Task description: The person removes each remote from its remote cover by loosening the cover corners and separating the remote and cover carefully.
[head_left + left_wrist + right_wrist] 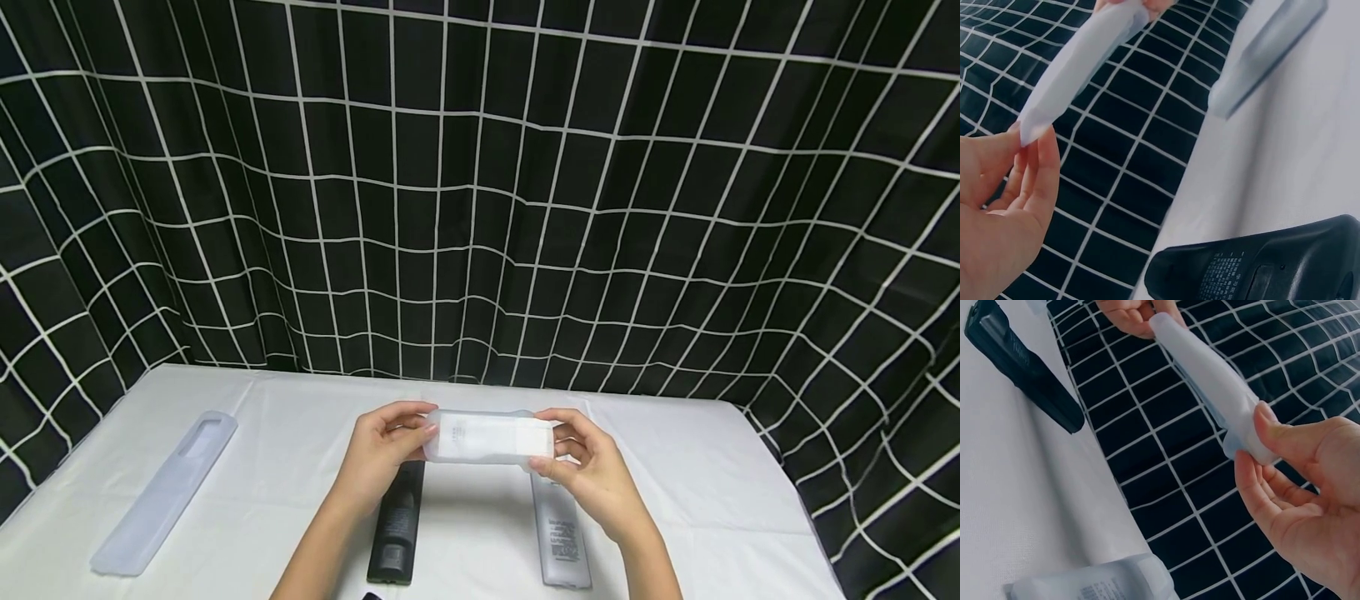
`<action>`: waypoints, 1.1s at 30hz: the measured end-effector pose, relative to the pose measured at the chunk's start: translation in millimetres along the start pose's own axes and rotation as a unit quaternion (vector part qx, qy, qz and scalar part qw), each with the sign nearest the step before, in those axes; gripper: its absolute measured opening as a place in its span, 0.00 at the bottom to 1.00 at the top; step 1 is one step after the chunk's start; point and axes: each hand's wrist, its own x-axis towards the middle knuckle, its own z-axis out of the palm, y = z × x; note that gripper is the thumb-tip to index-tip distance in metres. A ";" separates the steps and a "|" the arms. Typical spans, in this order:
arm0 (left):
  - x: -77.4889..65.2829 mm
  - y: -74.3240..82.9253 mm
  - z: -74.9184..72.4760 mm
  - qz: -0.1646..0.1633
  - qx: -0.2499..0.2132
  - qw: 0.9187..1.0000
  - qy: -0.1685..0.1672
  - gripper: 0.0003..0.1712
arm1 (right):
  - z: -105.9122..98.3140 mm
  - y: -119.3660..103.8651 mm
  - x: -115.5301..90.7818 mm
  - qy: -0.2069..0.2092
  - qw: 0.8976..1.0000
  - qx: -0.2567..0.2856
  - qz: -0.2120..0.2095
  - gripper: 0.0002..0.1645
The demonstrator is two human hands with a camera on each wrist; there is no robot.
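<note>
Well, white cased remote (487, 437) pinched at opp. ends, L hand (380, 456), R hand (592, 468), blk remote (396, 529) on tbl (705, 483).

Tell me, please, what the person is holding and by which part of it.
A white device in a translucent cover: the left hand pinches one end, the right hand the other.

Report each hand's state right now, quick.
Left hand: closed, pinching one end of the white remote in its cloudy cover.
Right hand: closed, pinching the opposite end between thumb and fingers.
</note>
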 end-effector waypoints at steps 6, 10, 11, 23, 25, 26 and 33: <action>0.3 0.7 -0.5 0.008 -0.001 1.000 -0.004 0.15 | -1.4 -1.2 -0.6 0.001 1.000 -0.004 -0.005 0.32; 0.5 1.3 -1.4 0.014 0.004 1.000 -0.006 0.15 | -1.8 -1.5 -0.5 0.000 1.000 -0.005 -0.008 0.32; 0.4 1.6 -1.7 0.016 0.006 1.000 -0.007 0.15 | -1.9 -1.5 -0.5 0.000 1.000 -0.005 -0.009 0.32; -0.2 3.9 -3.5 0.021 0.017 1.000 -0.008 0.15 | -3.6 -1.8 -1.1 0.001 1.000 -0.007 -0.012 0.32; -0.2 4.3 -3.7 0.021 0.019 1.000 -0.007 0.15 | -3.8 -1.9 -1.2 0.001 1.000 -0.007 -0.012 0.32; -0.3 4.5 -3.9 0.020 0.019 1.000 -0.006 0.15 | -3.9 -1.9 -1.2 0.001 1.000 -0.007 -0.013 0.32; -0.7 5.3 -5.0 0.017 0.021 1.000 -0.005 0.15 | -4.4 -1.5 -1.0 0.003 1.000 -0.008 -0.012 0.33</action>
